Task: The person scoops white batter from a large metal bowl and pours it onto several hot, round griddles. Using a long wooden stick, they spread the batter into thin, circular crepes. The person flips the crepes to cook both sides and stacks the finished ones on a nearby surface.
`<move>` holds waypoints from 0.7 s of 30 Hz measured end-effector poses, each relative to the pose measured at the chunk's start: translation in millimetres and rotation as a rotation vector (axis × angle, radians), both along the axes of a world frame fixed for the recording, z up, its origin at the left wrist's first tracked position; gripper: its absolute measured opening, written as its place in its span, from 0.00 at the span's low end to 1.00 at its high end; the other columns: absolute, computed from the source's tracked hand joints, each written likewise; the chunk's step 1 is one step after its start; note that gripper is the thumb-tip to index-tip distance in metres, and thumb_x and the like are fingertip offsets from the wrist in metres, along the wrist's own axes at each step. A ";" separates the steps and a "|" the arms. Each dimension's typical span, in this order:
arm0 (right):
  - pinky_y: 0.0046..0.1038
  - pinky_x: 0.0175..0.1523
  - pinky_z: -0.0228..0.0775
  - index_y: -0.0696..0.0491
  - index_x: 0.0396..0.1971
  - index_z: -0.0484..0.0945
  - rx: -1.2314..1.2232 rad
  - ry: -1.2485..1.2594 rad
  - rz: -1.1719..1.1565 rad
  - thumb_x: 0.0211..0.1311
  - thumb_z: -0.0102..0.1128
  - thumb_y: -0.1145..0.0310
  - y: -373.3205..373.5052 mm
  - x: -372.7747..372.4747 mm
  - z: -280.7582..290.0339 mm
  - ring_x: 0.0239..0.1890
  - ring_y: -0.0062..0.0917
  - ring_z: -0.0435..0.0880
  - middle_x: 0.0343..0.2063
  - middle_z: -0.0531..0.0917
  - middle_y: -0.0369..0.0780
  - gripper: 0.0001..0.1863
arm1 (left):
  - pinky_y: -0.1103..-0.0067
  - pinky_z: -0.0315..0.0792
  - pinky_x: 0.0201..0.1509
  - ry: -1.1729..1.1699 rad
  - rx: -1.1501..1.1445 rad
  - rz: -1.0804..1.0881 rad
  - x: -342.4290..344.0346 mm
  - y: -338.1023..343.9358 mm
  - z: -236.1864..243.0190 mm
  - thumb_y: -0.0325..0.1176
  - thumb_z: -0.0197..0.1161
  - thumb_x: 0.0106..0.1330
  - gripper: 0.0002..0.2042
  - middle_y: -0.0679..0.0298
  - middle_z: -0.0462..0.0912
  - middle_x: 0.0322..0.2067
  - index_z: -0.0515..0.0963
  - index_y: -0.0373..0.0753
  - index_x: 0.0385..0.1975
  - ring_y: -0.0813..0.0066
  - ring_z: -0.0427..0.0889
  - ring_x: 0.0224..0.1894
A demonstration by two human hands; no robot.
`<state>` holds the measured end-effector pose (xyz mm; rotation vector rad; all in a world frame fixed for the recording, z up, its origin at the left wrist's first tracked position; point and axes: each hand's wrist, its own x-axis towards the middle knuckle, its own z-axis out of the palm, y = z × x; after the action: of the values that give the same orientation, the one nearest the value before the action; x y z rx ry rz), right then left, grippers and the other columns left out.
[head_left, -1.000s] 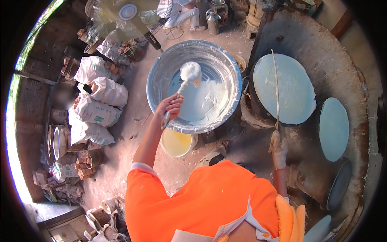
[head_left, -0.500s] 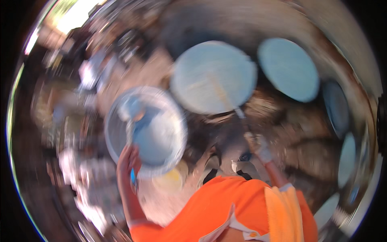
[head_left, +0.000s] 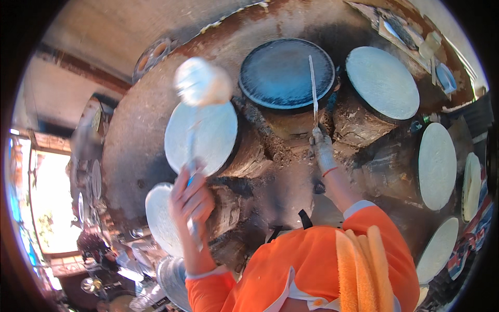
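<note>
My left hand (head_left: 191,202) grips a ladle (head_left: 195,83) by its handle. The ladle's bowl, whitish and smeared by motion, is raised beyond the hand, over the far edge of a round griddle covered with a white layer (head_left: 215,138). In my right hand (head_left: 322,151), which wears a greyish glove, is a long thin flat spatula (head_left: 313,86). It points away from me, and its blade lies across the right part of a dark round griddle (head_left: 283,73) with a whitish rim.
White-covered griddles stand at far right (head_left: 382,83), right (head_left: 437,166), lower right (head_left: 439,252) and lower left (head_left: 162,221). Part of a metal basin (head_left: 171,281) shows at lower left. A blue bowl (head_left: 446,78) and a jar (head_left: 430,45) sit on the far-right ledge.
The view has turned. The ladle was over the basin of white liquid and is now raised near the griddles. The spatula was over a white-covered round and now crosses a dark griddle.
</note>
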<state>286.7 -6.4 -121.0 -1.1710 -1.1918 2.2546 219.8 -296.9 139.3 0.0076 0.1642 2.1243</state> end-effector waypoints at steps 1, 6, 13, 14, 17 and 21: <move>0.20 0.11 0.58 0.46 0.35 0.70 -0.031 -0.009 -0.027 0.62 0.50 0.58 14.5 -2.6 5.1 0.08 0.15 0.62 0.14 0.69 0.29 0.08 | 0.85 0.55 0.08 -0.026 -0.007 -0.043 -16.0 40.4 -10.3 0.40 0.32 0.72 0.17 0.71 0.59 0.14 0.60 0.30 0.46 0.84 0.58 0.07; 0.20 0.11 0.56 0.46 0.32 0.69 -0.083 0.084 -0.046 0.62 0.50 0.57 63.1 -20.3 6.8 0.08 0.15 0.61 0.12 0.68 0.29 0.09 | 0.81 0.56 0.10 0.137 -0.312 -0.063 -91.8 230.0 -101.4 0.42 0.43 0.69 0.16 0.71 0.59 0.13 0.64 0.32 0.41 0.85 0.57 0.07; 0.21 0.10 0.56 0.51 0.25 0.69 0.022 0.021 -0.029 0.60 0.53 0.56 83.6 -43.5 11.4 0.09 0.16 0.64 0.14 0.70 0.31 0.14 | 0.63 0.71 0.23 2.303 -1.655 0.177 -162.0 286.5 -206.4 0.36 0.47 0.64 0.10 0.50 0.76 0.27 0.63 0.35 0.36 0.51 0.77 0.24; 0.20 0.12 0.58 0.52 0.27 0.70 0.070 0.041 -0.073 0.61 0.52 0.57 74.4 -43.8 0.5 0.11 0.15 0.66 0.16 0.71 0.31 0.13 | 0.61 0.72 0.25 2.321 -1.656 0.117 -161.5 284.0 -205.9 0.36 0.46 0.64 0.10 0.48 0.76 0.29 0.63 0.35 0.36 0.49 0.78 0.27; 0.15 0.30 0.66 0.54 0.36 0.73 0.299 0.224 -0.268 0.64 0.50 0.63 67.8 -59.3 -19.8 0.27 0.12 0.72 0.27 0.75 0.32 0.10 | 0.63 0.73 0.25 2.300 -1.618 0.114 -180.6 296.8 -218.4 0.35 0.47 0.64 0.09 0.49 0.76 0.30 0.64 0.36 0.38 0.50 0.78 0.25; 0.15 0.42 0.65 0.57 0.46 0.71 0.564 0.077 -0.092 0.63 0.48 0.68 72.5 -71.8 -4.0 0.37 0.13 0.70 0.35 0.75 0.34 0.13 | 0.61 0.72 0.34 2.143 -1.599 0.085 -200.0 324.3 -212.1 0.34 0.47 0.64 0.10 0.50 0.77 0.31 0.65 0.36 0.40 0.49 0.78 0.31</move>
<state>214.9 66.1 -125.0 -0.8827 -1.5639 1.7060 19.8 27.4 -72.8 1.2213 2.7687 0.5381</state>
